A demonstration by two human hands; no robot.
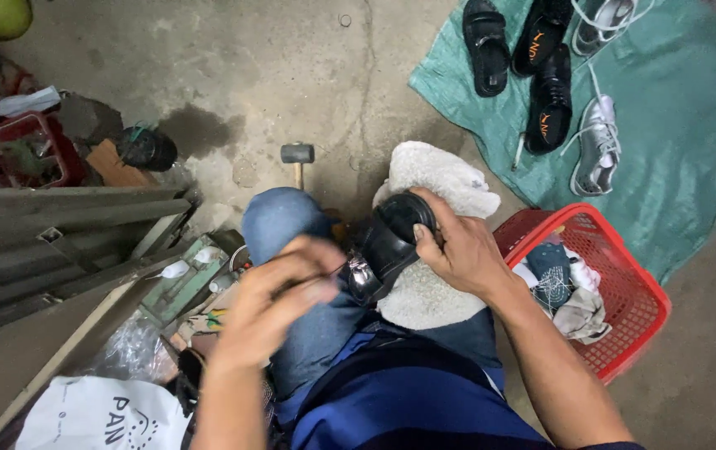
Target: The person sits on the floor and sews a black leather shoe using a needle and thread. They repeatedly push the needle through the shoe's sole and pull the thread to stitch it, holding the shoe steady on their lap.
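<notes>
Fingers of the right hand [458, 250] curl around the heel end of a glossy black leather shoe [387, 243], thumb pressed to its rounded back, so the shoe is pinned steady against the lap. It lies tilted across a thick off-white fleecy cloth [437, 179] draped over the right knee, which seems to cushion it and keep the blue denim trousers [279, 221] clean. The left hand [279, 304] hovers just beside the shoe's toe end with its fingers bent together and blurred by motion; whether they pinch a rag, a brush or nothing at all cannot be told. Both hands meet over the lap, where the work sits close under the eyes. Between the knees and a little beyond, a small hammer with a dark head and pale wooden handle [297, 158] lies on the stained grey concrete floor [233, 67], within easy reach. To the right, touching the person's leg, a red plastic mesh basket [633, 275] holds crumpled cloths in white, grey and dark blue. Farther out, a green woven sheet [691, 117] is spread on the floor, and on it rest a black strapped sandal [484, 46], a pair of black shoes with orange marks [548, 75] and silver-grey sneakers with white laces [598, 142], laid side by side off the dirty concrete. To the left lie grey metal bars [49, 242], a green-painted tool tray [183, 279] and a white plastic bag [99, 412].
</notes>
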